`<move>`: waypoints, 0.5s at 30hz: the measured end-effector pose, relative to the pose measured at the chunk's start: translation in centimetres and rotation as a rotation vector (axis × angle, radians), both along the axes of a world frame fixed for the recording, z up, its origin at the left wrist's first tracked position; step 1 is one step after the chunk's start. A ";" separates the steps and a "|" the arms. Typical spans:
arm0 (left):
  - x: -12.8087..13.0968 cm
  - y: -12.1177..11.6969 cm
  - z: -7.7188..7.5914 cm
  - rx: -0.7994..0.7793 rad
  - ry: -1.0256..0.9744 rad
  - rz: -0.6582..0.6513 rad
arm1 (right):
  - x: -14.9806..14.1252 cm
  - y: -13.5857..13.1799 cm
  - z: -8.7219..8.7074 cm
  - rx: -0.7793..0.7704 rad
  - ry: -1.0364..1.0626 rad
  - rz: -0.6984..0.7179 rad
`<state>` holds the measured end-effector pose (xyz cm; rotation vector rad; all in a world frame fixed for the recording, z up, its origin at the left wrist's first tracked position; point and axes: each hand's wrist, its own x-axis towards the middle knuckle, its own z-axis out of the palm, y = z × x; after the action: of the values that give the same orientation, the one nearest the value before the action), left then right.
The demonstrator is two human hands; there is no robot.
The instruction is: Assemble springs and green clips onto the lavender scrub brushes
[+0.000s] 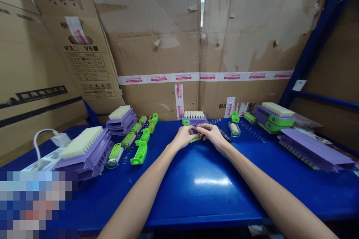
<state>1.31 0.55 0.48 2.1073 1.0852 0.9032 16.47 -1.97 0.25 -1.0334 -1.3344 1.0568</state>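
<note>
Both hands meet over the middle of the blue table. My left hand is closed, its fingers curled around a small bright green plastic part. Just against it, my right hand pinches with thumb and fingers; whatever sits in that pinch is too small to make out. A dark slim hand tool lies beside my right hand. Right behind the hands stands a purple brush block with cream bristles facing up and a green end piece.
Purple brush parts are stacked at left, beside rows of green brackets, green-and-white cases and loose springs. More purple brush parts and a purple shell lie at right, near a small clear case. Cardboard sheets wall the back.
</note>
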 end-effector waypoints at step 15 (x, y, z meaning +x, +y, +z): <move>-0.6 -0.4 1.0 -0.240 -0.116 0.122 | 0.8 0.0 0.3 -0.162 0.282 0.019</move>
<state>0.70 0.17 1.44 1.7882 1.2076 0.8924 17.31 -1.93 0.57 -0.9501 -1.0455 1.2896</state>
